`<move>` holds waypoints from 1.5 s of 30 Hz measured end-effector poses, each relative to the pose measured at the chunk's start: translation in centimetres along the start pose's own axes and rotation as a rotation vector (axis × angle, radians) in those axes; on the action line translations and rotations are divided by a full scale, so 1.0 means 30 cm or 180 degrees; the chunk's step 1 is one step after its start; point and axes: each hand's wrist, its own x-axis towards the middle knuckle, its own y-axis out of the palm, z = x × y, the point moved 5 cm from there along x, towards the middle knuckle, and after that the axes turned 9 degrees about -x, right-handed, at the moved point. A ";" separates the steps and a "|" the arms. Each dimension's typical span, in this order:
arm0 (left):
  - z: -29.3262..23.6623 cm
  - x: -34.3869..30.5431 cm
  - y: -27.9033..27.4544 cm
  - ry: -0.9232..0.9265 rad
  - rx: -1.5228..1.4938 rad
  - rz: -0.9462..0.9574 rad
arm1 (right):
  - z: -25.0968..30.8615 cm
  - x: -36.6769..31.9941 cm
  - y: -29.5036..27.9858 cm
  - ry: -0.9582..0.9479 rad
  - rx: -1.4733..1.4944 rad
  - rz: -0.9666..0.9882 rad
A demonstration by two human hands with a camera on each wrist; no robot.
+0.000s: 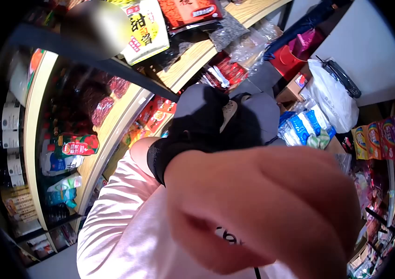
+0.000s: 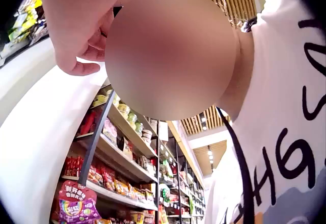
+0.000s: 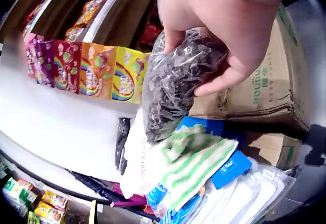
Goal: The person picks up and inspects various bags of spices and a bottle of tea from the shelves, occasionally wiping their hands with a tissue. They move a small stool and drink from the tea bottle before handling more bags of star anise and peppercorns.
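Note:
My left hand [image 1: 272,200] is raised very close to the head camera, its fingers bent; a black strap [image 1: 160,162] circles that wrist. In the left wrist view the same hand [image 2: 84,25] is up beside a blurred round area, which hides part of its fingers; I cannot tell whether they hold anything. My right hand [image 3: 224,30] grips the upper part of a clear plastic bag of dark, crinkled dried pieces [image 3: 170,89]. The bag hangs above a green-and-white striped cloth [image 3: 198,168]. The right hand does not show in the head view.
Cardboard boxes [image 3: 260,86] stand beside the bag, with blue-and-white packages [image 3: 232,169] below. A strip of colourful candy packets [image 3: 91,71] hangs at the shelf end. Stocked wooden shelves [image 1: 113,111] run along the left in the head view. A white plastic bag [image 1: 334,100] lies by the wall.

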 end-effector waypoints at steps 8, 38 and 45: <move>-0.009 0.005 0.077 0.0202 0.0042 0.0038 | -0.031 0.373 -0.331 0.0343 -0.0184 -0.0567; 0.170 -0.745 -1.056 -0.1378 0.2654 -0.4960 | -0.078 -0.293 0.750 -0.1971 -0.2472 0.0672; 0.232 -0.906 -1.489 -0.2641 0.4771 -0.1257 | -0.186 -0.622 0.997 -0.2353 -0.2926 0.1432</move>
